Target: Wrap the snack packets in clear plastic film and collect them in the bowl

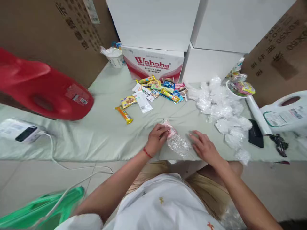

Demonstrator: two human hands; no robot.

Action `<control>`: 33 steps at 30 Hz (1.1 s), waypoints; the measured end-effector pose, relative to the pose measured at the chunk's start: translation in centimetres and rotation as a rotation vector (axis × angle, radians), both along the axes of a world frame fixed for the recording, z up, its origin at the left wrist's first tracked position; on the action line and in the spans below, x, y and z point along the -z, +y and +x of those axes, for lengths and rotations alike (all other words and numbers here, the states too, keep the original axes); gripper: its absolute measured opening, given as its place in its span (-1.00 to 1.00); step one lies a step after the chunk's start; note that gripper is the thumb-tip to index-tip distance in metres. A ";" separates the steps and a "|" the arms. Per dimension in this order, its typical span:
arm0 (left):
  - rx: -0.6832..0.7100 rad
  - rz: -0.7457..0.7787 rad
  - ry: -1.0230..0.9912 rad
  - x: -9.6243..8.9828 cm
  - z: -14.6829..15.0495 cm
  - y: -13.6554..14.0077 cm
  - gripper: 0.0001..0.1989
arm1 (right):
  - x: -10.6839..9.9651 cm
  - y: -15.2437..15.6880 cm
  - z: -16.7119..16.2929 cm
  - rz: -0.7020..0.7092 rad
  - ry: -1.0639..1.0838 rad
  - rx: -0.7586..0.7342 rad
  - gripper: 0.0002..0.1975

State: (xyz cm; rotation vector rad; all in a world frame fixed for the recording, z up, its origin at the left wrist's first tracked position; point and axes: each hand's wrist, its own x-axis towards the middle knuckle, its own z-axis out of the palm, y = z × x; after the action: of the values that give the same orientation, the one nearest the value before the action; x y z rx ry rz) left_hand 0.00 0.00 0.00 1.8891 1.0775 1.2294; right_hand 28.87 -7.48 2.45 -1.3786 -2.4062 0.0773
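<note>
My left hand [158, 137], with a red string at the wrist, pinches a small pink packet [172, 131] near the table's front edge. Crinkled clear plastic [179, 145] surrounds the packet's far end and spreads from it toward the right; whether the packet is inside it I cannot tell. Just right of this plastic, my right hand [203, 147] hovers or rests low with its fingers apart and nothing in them. Farther back lies a loose pile of wrapped snacks [169, 84], with an orange-and-yellow snack bar [124, 115] at its near left.
Bunched clear plastic bags [220, 107] cover the right side. Beyond them stand a white bowl [236, 91] of packets, a plastic roll [259, 115] and a white jug [286, 111]. A Wahaha carton [153, 64] backs the table. At left are a red jug [45, 89] and a white cable [52, 148].
</note>
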 end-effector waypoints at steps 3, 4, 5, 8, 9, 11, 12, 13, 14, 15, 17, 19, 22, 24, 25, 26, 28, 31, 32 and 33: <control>0.003 -0.012 -0.004 -0.2 -0.2 0.2 -0.80 | 0.1 0.3 -2.3 -0.039 0.065 -0.213 -0.44; 0.004 -0.015 -0.001 -0.2 -0.2 0.3 -0.80 | 0.0 0.4 -3.1 -0.049 0.119 -0.266 -0.49; 0.005 -0.019 0.001 -0.3 -0.3 0.3 -0.79 | -0.3 0.5 -3.8 -0.052 0.195 -0.318 -0.57; 0.021 -0.025 0.028 -0.4 -0.4 0.1 -0.77 | -1.9 1.5 -5.7 -0.101 0.484 -0.358 -0.73; 0.028 -0.024 0.043 -0.4 -0.4 0.0 -0.76 | -2.4 2.1 -6.3 -0.139 0.566 -0.323 -0.76; 0.037 -0.025 0.090 -0.6 -0.4 -0.2 -0.74 | -3.1 4.2 -7.7 -0.229 0.682 -0.178 -0.79; 0.036 -0.027 0.118 -0.7 -0.4 -0.2 -0.73 | -3.1 5.4 -8.5 -0.272 0.728 -0.081 -0.80; 0.034 -0.030 0.147 -0.8 -0.3 -0.2 -0.72 | -2.9 6.7 -9.3 -0.314 0.771 0.014 -0.80; 0.031 -0.035 0.172 -1.0 -0.2 -0.2 -0.73 | -2.5 7.9 -10.1 -0.353 0.813 0.097 -0.79; 0.029 -0.043 0.187 -1.2 -0.2 -0.1 -0.73 | -1.9 9.0 -10.9 -0.379 0.843 0.163 -0.79; 0.030 -0.071 0.171 -1.4 -0.2 0.0 -0.76 | -0.6 10.6 -12.3 -0.376 0.838 0.243 -0.80; 0.044 -0.135 0.080 -1.5 -0.7 0.1 -0.80 | 0.4 11.1 -13.2 -0.322 0.756 0.291 -0.82; 0.064 -0.331 -0.189 -1.0 -1.7 -0.3 -0.75 | 0.9 10.7 -13.5 -0.282 0.651 0.358 -0.85; -0.053 -0.418 -0.279 -0.7 -2.0 -0.7 -0.65 | 0.9 10.3 -13.5 -0.304 0.634 0.406 -0.87; -0.151 -0.411 -0.236 -0.6 -1.8 -0.9 -0.59 | 0.8 10.2 -13.4 -0.316 0.632 0.425 -0.88; -0.255 -0.377 -0.135 -0.6 -1.6 -1.0 -0.51 | 0.8 10.1 -13.4 -0.327 0.634 0.432 -0.89; -0.401 -0.302 0.152 -0.9 -0.8 -0.7 -0.36 | 0.8 10.1 -13.3 -0.361 0.671 0.420 -0.90; -0.408 -0.311 0.428 -1.7 0.0 0.7 -0.48 | 0.7 10.5 -12.9 -0.527 0.873 0.386 -0.83; -0.390 -0.321 0.450 -1.8 0.1 1.2 -0.57 | 0.6 10.6 -12.6 -0.611 0.958 0.368 -0.79; -0.366 -0.325 0.443 -2.0 0.1 1.7 -0.65 | 0.5 10.8 -12.3 -0.694 1.032 0.344 -0.74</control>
State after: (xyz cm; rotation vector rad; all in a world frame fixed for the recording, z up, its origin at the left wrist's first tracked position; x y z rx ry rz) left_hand 0.11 1.66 1.97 1.7957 1.8033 0.7579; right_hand 16.53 3.29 1.99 -1.4480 -1.2793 1.2715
